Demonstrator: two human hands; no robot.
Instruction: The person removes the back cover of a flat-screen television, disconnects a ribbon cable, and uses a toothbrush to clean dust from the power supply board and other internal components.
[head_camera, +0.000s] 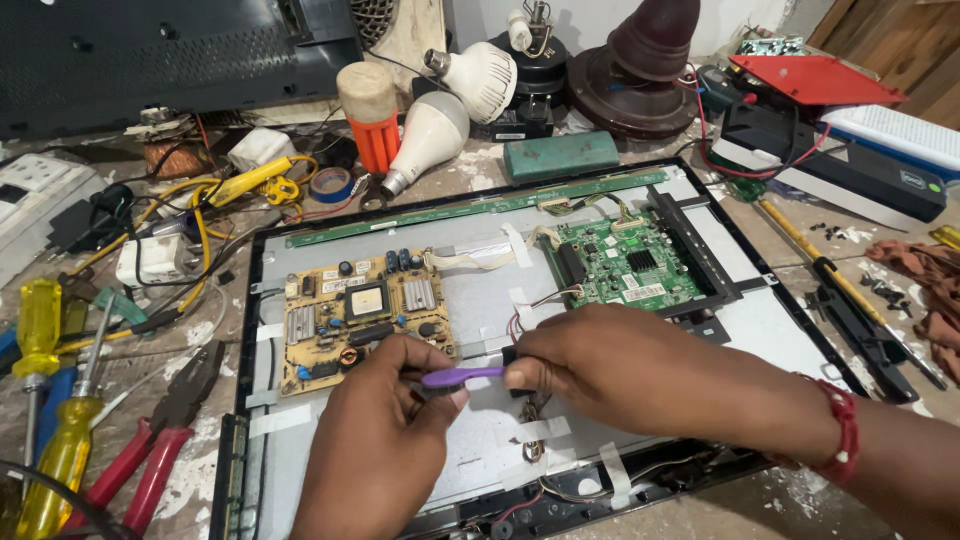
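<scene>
An opened flat screen set lies face down, its metal back panel (480, 300) exposed. On it sit a tan power board (362, 318) at left and a green main board (618, 262) at right. My left hand (375, 440) pinches one end of a thin purple tool (460, 376). My right hand (610, 372) holds the other end together with a small black part, just above the panel's middle. Red and white wires run under my right hand. A red thread band circles my right wrist.
Yellow-handled screwdrivers (55, 440) and red-handled pliers (150, 450) lie at the left. White bulbs (430, 130), an orange-based bulb (370, 115), tape and yellow cables crowd the back. A long screwdriver (850, 290), loose screws and a rag lie at the right.
</scene>
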